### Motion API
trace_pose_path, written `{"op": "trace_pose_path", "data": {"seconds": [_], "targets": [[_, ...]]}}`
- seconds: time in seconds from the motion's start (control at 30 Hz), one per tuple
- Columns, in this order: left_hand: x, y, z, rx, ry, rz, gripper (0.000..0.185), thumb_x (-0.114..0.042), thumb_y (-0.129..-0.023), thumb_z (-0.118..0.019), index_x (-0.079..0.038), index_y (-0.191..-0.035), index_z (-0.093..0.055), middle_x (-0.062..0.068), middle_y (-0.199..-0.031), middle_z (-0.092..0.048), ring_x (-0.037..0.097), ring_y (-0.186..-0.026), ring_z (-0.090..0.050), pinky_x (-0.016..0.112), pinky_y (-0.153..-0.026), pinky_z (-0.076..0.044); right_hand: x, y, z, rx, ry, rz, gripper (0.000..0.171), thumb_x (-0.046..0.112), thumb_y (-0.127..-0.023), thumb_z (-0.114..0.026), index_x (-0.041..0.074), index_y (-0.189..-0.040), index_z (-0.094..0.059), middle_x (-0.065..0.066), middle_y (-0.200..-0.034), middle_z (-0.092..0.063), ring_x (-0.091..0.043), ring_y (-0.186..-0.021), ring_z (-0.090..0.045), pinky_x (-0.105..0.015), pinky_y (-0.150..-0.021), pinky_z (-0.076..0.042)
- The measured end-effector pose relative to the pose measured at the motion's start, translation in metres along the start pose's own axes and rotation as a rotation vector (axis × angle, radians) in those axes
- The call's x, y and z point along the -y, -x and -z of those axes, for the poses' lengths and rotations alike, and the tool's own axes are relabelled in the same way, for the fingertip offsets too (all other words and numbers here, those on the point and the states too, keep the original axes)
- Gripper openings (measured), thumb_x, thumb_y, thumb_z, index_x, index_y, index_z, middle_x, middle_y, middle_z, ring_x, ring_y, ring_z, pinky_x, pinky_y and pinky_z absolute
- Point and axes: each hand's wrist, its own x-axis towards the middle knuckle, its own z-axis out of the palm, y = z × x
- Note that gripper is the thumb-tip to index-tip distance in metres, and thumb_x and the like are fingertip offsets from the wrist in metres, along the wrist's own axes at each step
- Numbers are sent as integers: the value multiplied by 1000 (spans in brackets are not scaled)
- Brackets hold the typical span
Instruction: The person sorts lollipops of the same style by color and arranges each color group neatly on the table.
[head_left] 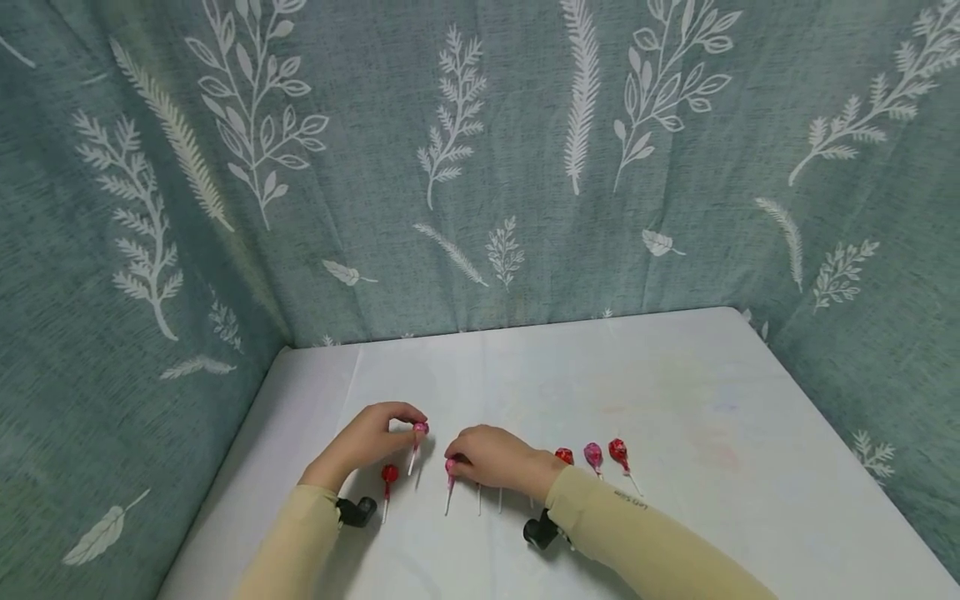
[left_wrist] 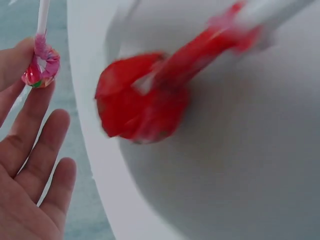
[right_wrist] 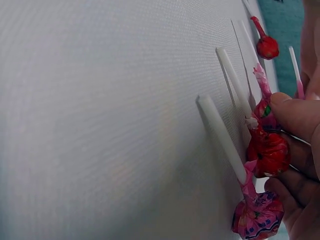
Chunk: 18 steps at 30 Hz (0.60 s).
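Note:
My left hand [head_left: 369, 443] pinches a pink-wrapped lollipop [head_left: 421, 427] by its candy head between thumb and index finger, with the stick hanging down; its other fingers [left_wrist: 44, 150] are spread in the left wrist view. On the table near that wrist lies a red lollipop [head_left: 389, 473], large and blurred in the left wrist view. My right hand [head_left: 491, 457] pinches the head of another pink lollipop [right_wrist: 265, 107], whose stick rests on the table. Under this hand lie a red lollipop [right_wrist: 270, 154] and a pink one [right_wrist: 257, 215], their heads mostly hidden in the head view.
Right of my right wrist lie a partly covered red lollipop [head_left: 564, 456], a pink lollipop [head_left: 593, 454] and a red lollipop [head_left: 618, 451]. All are on a white-covered table [head_left: 675, 392]. A green leaf-patterned curtain [head_left: 517, 150] stands behind and at both sides.

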Motion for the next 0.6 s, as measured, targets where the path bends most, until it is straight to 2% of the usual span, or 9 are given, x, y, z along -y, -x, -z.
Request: {"op": "trace_pose_path", "data": {"seconds": [0.3,0.5,0.6], "targets": [[0,-37,8,-18,-41,-17,17,-29,-91,-73,-21,-107,-74,-8,-105,-68,21,-107,-61,52,-96,-45,-1,1,0,-14,0,16,11,27,-96,-68,19,-97,-75,15,-81,-60,0,-75,-52,-18,-78,-46],[-2,-61,10,8,-50,-47,21,-30,-93,-71,-18,-110,-74,-8,-107,-68,21,-107,-60,52,-95,-45,-1,1,-1,-21,6,21,9,26,-96,-68,21,-92,-74,17,-76,-57,2,-70,-50,-16,-73,-43],[-4,-76,13,30,-46,-39,24,-30,-94,-70,-16,-112,-73,-9,-108,-68,22,-109,-60,51,-96,-45,0,1,1,-21,-17,7,9,25,-96,-68,20,-93,-74,17,-76,-58,2,-70,-51,-17,-74,-44]]}}
